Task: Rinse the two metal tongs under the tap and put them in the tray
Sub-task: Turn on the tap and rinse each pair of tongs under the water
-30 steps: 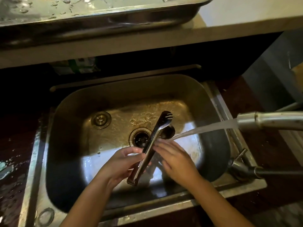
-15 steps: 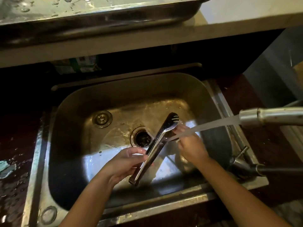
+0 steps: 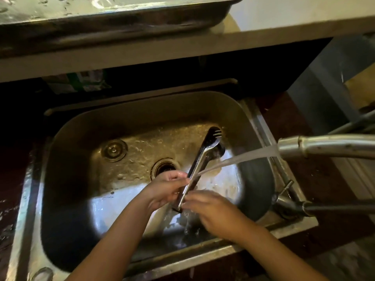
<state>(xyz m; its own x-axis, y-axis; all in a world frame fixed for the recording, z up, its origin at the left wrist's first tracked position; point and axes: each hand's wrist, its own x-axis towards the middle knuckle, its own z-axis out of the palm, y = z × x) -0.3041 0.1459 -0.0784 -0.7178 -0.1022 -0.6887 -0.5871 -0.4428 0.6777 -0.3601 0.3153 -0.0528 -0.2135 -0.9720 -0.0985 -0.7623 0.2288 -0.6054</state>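
One pair of metal tongs (image 3: pixel 205 155) slants over the steel sink (image 3: pixel 233 110), its forked tips pointing up and to the right. My left hand (image 3: pixel 166 189) grips the tongs near their lower handle end. My right hand (image 3: pixel 215 207) touches that same handle end from the right, fingers curled against it. Water streams leftward from the tap spout (image 3: pixel 316 146) and strikes the tongs at mid-length. The metal tray (image 3: pixel 125 23) rests on the counter above the sink, wet with droplets. A second pair of tongs is not visible.
A drain opening (image 3: pixel 164 166) and a round plug (image 3: pixel 114 150) lie on the sink floor. The tap's base and lever (image 3: pixel 288 199) stand at the sink's right rim. A dark wet counter (image 3: pixel 12 179) flanks the sink on the left.
My right hand slid from the tongs' upper part near the tips down to the handle end. The tongs shifted slightly right and the water now strikes their middle.
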